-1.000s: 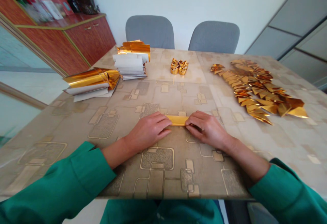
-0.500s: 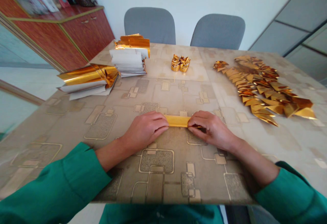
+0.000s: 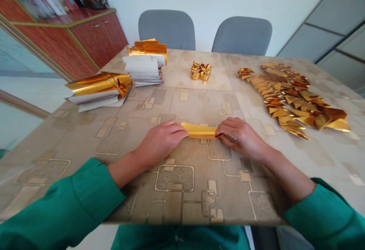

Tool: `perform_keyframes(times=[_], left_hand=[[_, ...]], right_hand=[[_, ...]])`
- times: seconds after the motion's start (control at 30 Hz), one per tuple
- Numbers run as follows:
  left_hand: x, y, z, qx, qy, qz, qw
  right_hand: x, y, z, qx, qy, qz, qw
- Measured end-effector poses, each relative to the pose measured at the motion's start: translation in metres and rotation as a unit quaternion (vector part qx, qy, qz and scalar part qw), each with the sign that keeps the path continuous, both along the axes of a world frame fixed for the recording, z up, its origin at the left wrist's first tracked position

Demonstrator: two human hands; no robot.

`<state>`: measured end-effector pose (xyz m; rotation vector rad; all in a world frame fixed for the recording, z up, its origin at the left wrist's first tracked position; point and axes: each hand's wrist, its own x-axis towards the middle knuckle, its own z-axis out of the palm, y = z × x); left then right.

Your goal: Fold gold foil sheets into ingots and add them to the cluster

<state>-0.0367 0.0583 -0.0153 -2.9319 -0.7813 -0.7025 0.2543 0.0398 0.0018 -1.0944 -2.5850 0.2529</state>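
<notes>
We're in a long-sleeved teal-green top: L sleeve & R sleeve are plain w/ soft folds, cuffs ending above the wrists, leaving L hand & R hand bare.

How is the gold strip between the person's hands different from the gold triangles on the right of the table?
The strip is one long band, while the triangles are many separate pointed pieces. The strip lies between the left hand and right hand, touching both; the triangles lie overlapping in a long heap, away from the hands. Both are shiny gold.
</notes>
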Motion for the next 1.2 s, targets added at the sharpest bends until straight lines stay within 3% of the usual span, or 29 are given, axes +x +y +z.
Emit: perform_keyframes(times=[0.13,0.23,0.33,0.43,0.6,0.77,0.97,1.2], left_hand=[[0.006,-0.006,-0.001,0.002,-0.004,-0.003,1.000],[0.015,-0.014,-0.002,-0.004,0.000,-0.012,1.000],[0.019,-0.018,-0.002,-0.048,-0.015,-0.018,0.999],[0.017,-0.015,-0.002,-0.116,-0.029,-0.009,0.993],[0.008,-0.004,0.000,-0.165,-0.048,0.053,0.984],[0.008,0.000,0.001,-0.186,-0.040,0.072,0.979],[0.011,0.006,0.001,-0.198,-0.019,0.075,0.977],[0.012,0.014,0.000,-0.197,-0.024,0.052,0.979]], right_hand=[[-0.006,-0.005,0.003,0.053,-0.057,-0.058,0.995],[-0.025,-0.018,0.002,0.068,-0.064,-0.059,0.994],[-0.045,-0.028,-0.003,0.011,-0.017,-0.025,0.999],[-0.055,-0.029,-0.009,-0.028,0.038,-0.046,0.998],[-0.055,-0.026,-0.011,-0.077,0.095,-0.069,0.990],[-0.057,-0.025,-0.013,-0.077,0.089,-0.113,0.987],[-0.059,-0.025,-0.014,-0.064,0.052,-0.184,0.979],[-0.058,-0.025,-0.014,-0.057,0.052,-0.179,0.981]])
